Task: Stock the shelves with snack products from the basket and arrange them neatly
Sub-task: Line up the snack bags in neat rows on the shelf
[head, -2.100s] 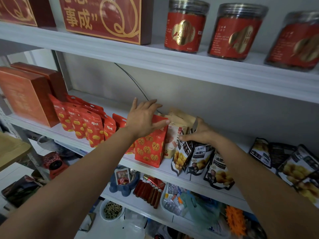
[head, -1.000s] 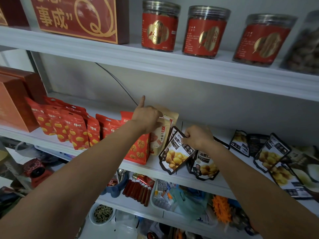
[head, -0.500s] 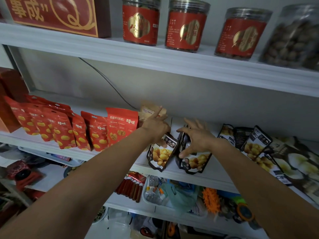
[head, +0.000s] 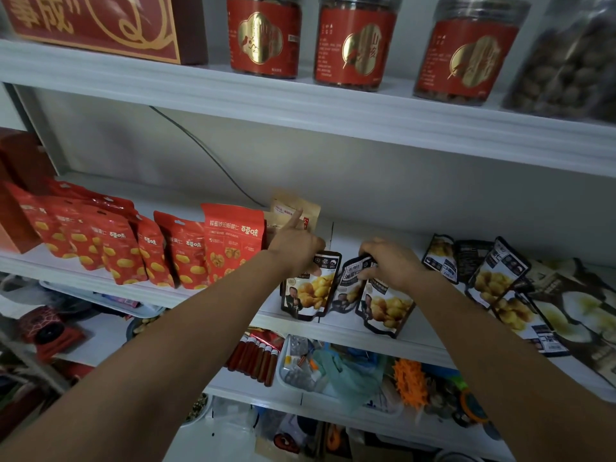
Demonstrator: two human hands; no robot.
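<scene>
White shelving against a pale wall, three tiers in sight. Top tier: red box [head: 100, 25], then red-label jars [head: 355, 45].

Middle shelf [head: 346, 326], from the left: orange box [head: 16, 215], row of red pouches [head: 116, 251] standing upright, a taller red pouch [head: 233, 241] at the row's end, kraft pouch [head: 295, 208] behind it near the back wall.

Left hand [head: 295, 246]: index finger straight, tip over the kraft pouch, contact unclear. Thumb and other fingers are curled on the top edge of a black pouch [head: 310, 291]. That pouch stands at the shelf front, just beside the taller red one.

Right hand [head: 390, 261]: fingers curled over the top of a second pouch [head: 351, 281], which touches the first. Third pouch [head: 383, 308] overlaps it under the wrist; can't tell whether the hand holds that too.

Further right: more black pouches [head: 493, 278], laid back and overlapping. Lower tier [head: 260, 396]: mixed clutter, too blurred to name.
</scene>
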